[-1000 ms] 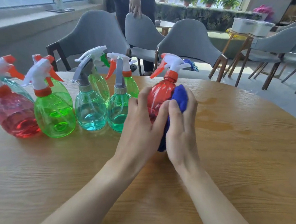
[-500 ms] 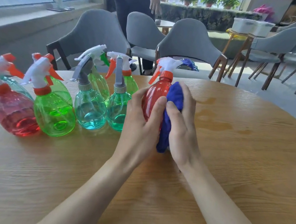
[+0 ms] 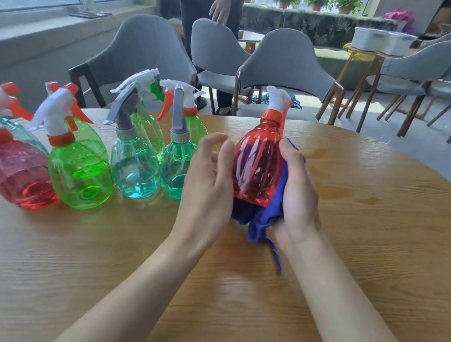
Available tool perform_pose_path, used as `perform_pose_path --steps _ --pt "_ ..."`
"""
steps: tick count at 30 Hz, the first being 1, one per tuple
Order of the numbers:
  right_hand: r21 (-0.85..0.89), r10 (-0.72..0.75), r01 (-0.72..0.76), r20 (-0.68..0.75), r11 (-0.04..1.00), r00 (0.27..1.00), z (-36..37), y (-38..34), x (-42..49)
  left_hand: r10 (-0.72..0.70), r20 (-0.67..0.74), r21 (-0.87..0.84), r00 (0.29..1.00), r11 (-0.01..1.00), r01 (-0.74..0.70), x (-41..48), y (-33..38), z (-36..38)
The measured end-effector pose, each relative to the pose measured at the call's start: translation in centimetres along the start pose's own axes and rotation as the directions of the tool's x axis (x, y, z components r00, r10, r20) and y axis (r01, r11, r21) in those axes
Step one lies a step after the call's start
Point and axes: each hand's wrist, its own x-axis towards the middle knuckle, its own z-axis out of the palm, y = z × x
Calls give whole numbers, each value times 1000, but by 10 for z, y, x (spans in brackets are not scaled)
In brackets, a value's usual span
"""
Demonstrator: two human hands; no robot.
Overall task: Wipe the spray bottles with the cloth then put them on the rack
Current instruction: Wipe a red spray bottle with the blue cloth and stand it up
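I hold a red spray bottle (image 3: 256, 168) with a white and orange trigger head just above the round wooden table (image 3: 380, 213), tilted slightly. My right hand (image 3: 299, 194) cups its right side and base through the blue cloth (image 3: 265, 218), thumb on the plastic. A corner of the cloth hangs down to the table. My left hand (image 3: 207, 180) lies against the bottle's left side with its fingers loosely curled and lifted off. Several other spray bottles stand in a row at the left: pink (image 3: 20, 173), green (image 3: 81, 173) and two teal (image 3: 135, 170).
Grey chairs (image 3: 284, 60) ring the table's far side, and a person (image 3: 207, 3) stands behind them. More chairs and white boxes (image 3: 382, 41) on a small stand are at the back right. The table's near edge runs along the bottom.
The red bottle has turned so its nozzle points away and shifted right. The cloth slid from the bottle's front to its right side and base. My left hand loosened its hold.
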Motion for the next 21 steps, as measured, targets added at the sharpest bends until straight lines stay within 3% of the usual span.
perform_pose_path --steps 2,5,9,13,15,18,21 --pt "-73 -63 60 -40 995 997 1 -1 1 85 -47 33 995 996 -84 -8 6 1" --pt "-241 -176 163 -33 957 984 3 -2 -1 88 47 78 995 993 -92 -16 8 11" --pt "-316 -284 311 128 896 950 10 11 -13 26 8 92 1000 995 -27 -12 10 10" --pt "-476 -383 480 292 736 876 9 18 -17 -19 -52 0 998 1000 19 -9 16 -1" --pt "-441 -414 482 247 757 876 8 9 -13 26 -24 18 999 1000 -26 -15 14 -1" --pt "-288 -373 365 29 885 927 8 -7 -5 50 43 35 998 998 -52 -21 9 3" --pt "-311 -408 396 29 864 912 9 -4 -6 51 34 51 998 997 -52 -20 5 7"
